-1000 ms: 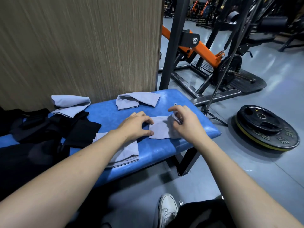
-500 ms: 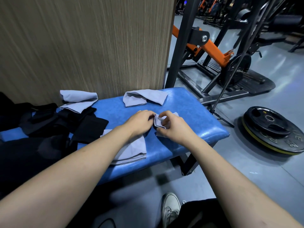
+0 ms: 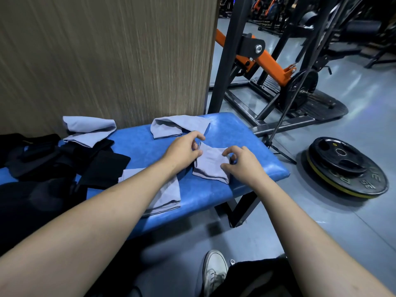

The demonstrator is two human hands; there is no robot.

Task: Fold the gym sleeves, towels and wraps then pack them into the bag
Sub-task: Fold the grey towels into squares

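Observation:
A small grey towel (image 3: 209,165), folded to a rough square, lies on the blue bench (image 3: 246,136) near its right end. My left hand (image 3: 182,151) pinches the towel's far left corner. My right hand (image 3: 242,163) hovers at its right edge, fingers curled and apart, thumb touching the cloth. Another grey towel (image 3: 165,194) lies flat under my left forearm. Two loosely folded grey towels sit further back, one at the centre (image 3: 177,126) and one at the left (image 3: 90,131). Black sleeves and wraps (image 3: 64,163) are heaped on the bench's left part.
A wood-grain panel (image 3: 107,61) stands right behind the bench. A black weight plate (image 3: 347,166) lies on the grey floor to the right. A black and orange machine frame (image 3: 267,61) stands behind. My white shoe (image 3: 214,271) is below the bench edge.
The right hand folded the towel's right half over to the left, then drew back to the right edge. The towel now lies as a smaller square, and the view has come closer.

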